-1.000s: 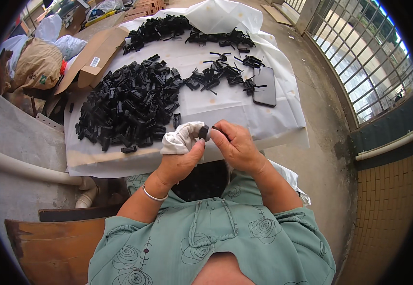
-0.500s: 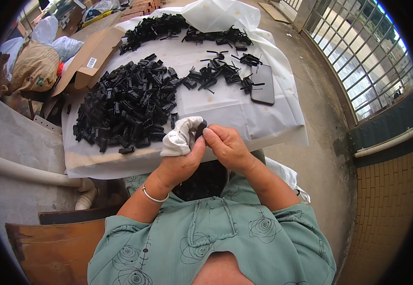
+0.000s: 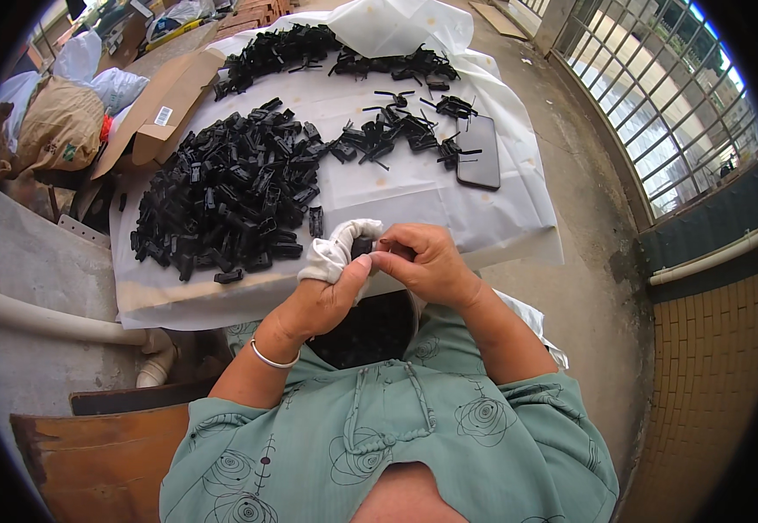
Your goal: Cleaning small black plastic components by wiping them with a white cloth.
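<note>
My left hand (image 3: pixel 334 295) has white cloth (image 3: pixel 327 254) over its fingers, with the thumb bare. It grips a small black plastic part (image 3: pixel 362 247) at the table's near edge. My right hand (image 3: pixel 429 261) is closed in a pinch at that part, fingertips meeting the left thumb; the part is mostly hidden. Beyond my left hand spreads a large pile of black plastic pieces (image 3: pixel 231 187). One loose black piece (image 3: pixel 315 221) lies just past the cloth. Farther right is a smaller cluster of black pieces with thin prongs (image 3: pixel 383 138).
A white sheet (image 3: pixel 475 222) covers the table. A dark phone (image 3: pixel 479 157) lies at its right, and more black pieces (image 3: pixel 279 50) line the far side. Below my hands sits a dark container (image 3: pixel 362 336). An opened cardboard box (image 3: pixel 165 109) stands left, barred railing (image 3: pixel 649 96) right.
My right fingers have shifted and curled more over the black part, and the left thumb has moved slightly. The piles look the same.
</note>
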A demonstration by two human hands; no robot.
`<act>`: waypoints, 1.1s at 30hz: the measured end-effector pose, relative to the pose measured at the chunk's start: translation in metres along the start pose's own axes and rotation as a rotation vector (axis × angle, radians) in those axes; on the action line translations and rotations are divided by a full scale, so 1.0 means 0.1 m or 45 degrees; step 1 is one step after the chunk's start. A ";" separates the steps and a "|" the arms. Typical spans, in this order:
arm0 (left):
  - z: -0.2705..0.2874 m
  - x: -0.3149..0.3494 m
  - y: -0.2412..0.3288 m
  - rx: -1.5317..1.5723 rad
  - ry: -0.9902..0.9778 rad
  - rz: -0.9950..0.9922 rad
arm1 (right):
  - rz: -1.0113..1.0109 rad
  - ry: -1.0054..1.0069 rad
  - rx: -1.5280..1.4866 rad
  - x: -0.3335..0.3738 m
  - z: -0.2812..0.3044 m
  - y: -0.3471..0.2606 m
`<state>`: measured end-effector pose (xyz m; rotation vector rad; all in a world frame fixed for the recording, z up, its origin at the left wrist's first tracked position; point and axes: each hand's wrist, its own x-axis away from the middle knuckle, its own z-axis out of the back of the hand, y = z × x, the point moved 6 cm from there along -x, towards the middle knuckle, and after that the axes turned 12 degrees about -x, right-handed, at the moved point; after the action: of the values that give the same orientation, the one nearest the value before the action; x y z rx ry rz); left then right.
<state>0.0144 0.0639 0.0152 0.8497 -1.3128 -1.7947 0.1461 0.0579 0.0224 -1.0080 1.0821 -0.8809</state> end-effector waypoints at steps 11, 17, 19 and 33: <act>0.04 -0.04 0.07 -0.397 0.113 -0.270 | 0.076 -0.155 0.104 -0.05 -0.14 0.02; 0.09 -0.05 -0.01 -0.543 0.194 -0.271 | -0.077 -0.087 0.104 -0.12 -0.22 0.17; 0.16 -0.08 0.05 -0.592 0.198 -0.244 | -0.102 -0.134 -0.075 -0.15 -0.23 0.26; 0.59 -0.25 -0.07 -0.927 0.614 -0.382 | 0.106 0.211 1.170 -0.66 0.26 0.67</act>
<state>-0.0241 0.1150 0.0259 0.9895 -0.1915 -1.9222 0.1609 0.1449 -0.0191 -0.1252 0.7050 -1.2357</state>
